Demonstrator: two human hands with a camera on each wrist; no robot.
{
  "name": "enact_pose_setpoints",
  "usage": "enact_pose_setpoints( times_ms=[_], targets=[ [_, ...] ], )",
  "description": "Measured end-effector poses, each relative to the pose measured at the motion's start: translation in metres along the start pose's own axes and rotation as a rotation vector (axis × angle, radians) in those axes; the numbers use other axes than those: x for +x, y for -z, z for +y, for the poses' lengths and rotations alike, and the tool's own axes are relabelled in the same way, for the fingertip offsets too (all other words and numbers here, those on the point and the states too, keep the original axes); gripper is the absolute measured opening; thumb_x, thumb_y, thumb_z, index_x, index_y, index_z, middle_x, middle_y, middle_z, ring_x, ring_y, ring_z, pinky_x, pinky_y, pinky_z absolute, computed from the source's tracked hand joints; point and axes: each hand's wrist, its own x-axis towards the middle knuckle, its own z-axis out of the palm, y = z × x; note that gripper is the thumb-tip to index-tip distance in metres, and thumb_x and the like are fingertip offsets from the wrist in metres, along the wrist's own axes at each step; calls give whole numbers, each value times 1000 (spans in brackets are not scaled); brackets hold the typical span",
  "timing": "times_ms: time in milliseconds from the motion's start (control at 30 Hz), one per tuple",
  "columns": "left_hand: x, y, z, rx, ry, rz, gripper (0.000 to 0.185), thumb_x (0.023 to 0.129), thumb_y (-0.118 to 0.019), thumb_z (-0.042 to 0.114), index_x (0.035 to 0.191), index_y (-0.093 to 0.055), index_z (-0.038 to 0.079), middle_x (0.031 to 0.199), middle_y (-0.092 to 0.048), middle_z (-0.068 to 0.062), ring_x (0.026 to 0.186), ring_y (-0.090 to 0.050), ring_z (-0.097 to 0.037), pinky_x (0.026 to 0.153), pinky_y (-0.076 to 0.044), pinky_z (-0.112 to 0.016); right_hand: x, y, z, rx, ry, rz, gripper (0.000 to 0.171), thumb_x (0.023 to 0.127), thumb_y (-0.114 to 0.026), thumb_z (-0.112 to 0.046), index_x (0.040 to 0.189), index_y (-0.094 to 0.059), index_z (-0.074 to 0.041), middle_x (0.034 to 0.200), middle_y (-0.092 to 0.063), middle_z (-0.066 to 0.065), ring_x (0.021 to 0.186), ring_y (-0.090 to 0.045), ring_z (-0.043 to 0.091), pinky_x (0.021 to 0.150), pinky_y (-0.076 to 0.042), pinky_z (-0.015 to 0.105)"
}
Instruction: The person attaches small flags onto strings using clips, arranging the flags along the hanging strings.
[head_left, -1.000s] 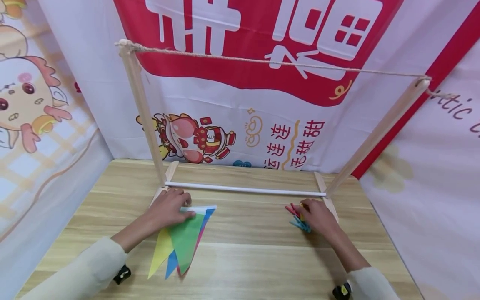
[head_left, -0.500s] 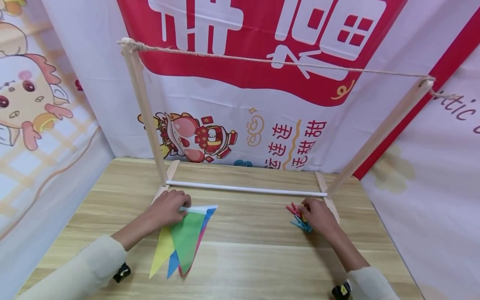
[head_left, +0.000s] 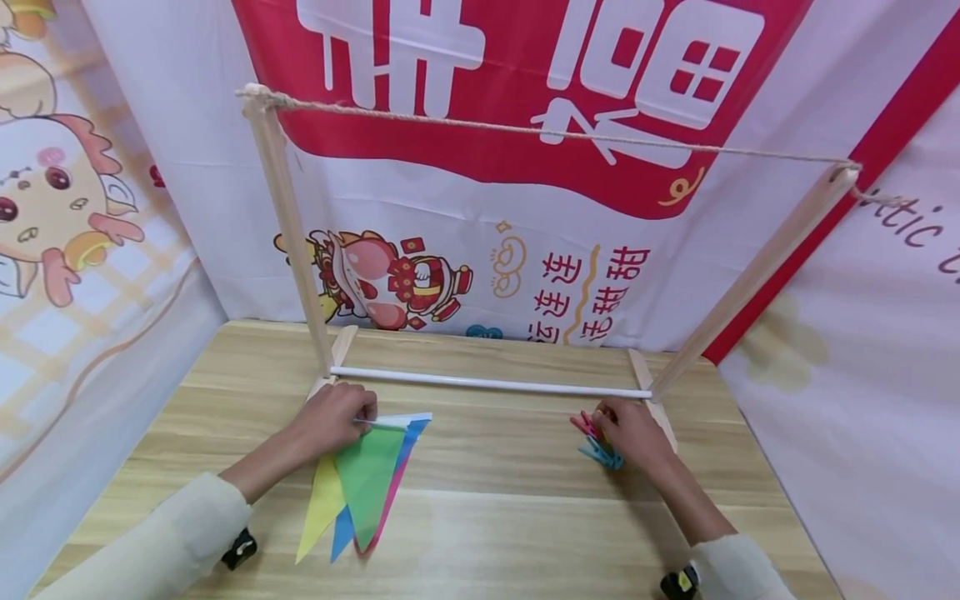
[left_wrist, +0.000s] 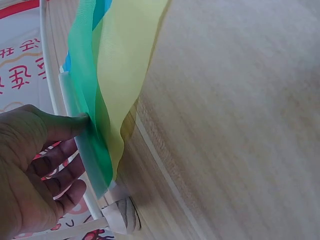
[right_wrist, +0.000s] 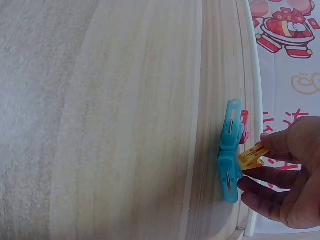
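Note:
A stack of pennant flags [head_left: 365,483], green on top with yellow, blue and pink under it, lies on the wooden table [head_left: 525,517]. My left hand [head_left: 363,417] pinches the white band [left_wrist: 75,107] along the flags' top edge, with the thumb [left_wrist: 60,125] against it. At the right lies a small pile of clothes pegs [head_left: 597,442]: blue ones [right_wrist: 229,160] and a red one [right_wrist: 244,127]. There my right hand [head_left: 603,421] pinches a yellow peg [right_wrist: 252,156] between thumb and fingers.
A wooden frame stands behind the hands: two slanted posts [head_left: 288,225] [head_left: 750,275], a rope [head_left: 555,133] strung across their tops and a white rod [head_left: 487,383] low between their feet. Printed banners wall in the back and both sides.
My left fingers have drawn back toward the flags' band and closed on it. My right hand has shifted slightly over the pegs and taken the yellow one.

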Motion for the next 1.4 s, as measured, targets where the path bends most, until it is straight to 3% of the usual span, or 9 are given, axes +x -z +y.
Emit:
enact_pose_setpoints(
  times_ms=[200,333,433,567,767,900,1133,1267,1400],
  targets=[
    [1,2,0,2,-27,2,23,89,-83,-2,89,-74,19,81,-68,10,77,-56,-11,78,-52,-35,0,4,-1,-4,48,42,12,110,-72,-16,103,-74,-6,82,-67,3,78,-61,18,70,-50,35],
    [4,7,2,-28,-33,-2,18,93,-82,0,93,-76,18,86,-72,8,81,-59,-11,81,-57,-39,1,6,-4,-7,76,73,10,109,-73,-13,104,-73,-5,82,-68,4,78,-61,18,71,-50,36],
    [6,11,3,-96,-16,-23,11,96,-80,3,97,-78,14,91,-74,5,85,-63,-11,83,-61,-40,1,8,-5,6,73,81,11,109,-73,-14,110,-72,-2,83,-68,6,76,-60,18,71,-50,35],
    [8,14,3,-188,27,-64,3,103,-80,10,101,-78,11,90,-73,4,82,-64,-12,77,-59,-34,0,9,-5,56,38,64,24,110,-72,-16,125,-68,2,85,-68,8,76,-60,18,71,-51,35],
    [5,15,3,-216,77,-103,4,110,-76,18,106,-74,17,83,-69,3,74,-60,-13,66,-51,-31,-3,5,-8,103,13,48,32,110,-74,-17,131,-66,6,100,-80,15,89,-73,22,83,-63,43],
    [4,15,1,-254,95,-107,6,108,-78,15,107,-74,19,89,-71,3,81,-62,-14,72,-54,-33,-1,5,-10,119,17,50,34,109,-75,-16,131,-69,9,109,-82,22,100,-80,31,90,-67,51],
    [7,23,3,-406,120,-105,14,97,-81,3,109,-79,9,98,-73,-4,94,-64,-19,83,-57,-33,4,11,-13,109,24,20,39,108,-79,-18,132,-72,12,115,-83,26,107,-82,37,97,-68,56],
    [9,30,6,-453,143,-106,21,90,-80,-1,109,-79,5,101,-74,-6,95,-64,-20,83,-58,-29,6,14,-14,118,20,13,41,106,-81,-19,131,-73,13,115,-83,26,108,-82,37,97,-68,55],
    [10,37,9,-501,156,-83,18,90,-85,1,107,-79,5,100,-75,-8,94,-65,-19,80,-58,-27,7,15,-17,129,18,18,42,105,-82,-19,131,-73,13,115,-83,26,108,-82,37,97,-68,55]
  ],
)
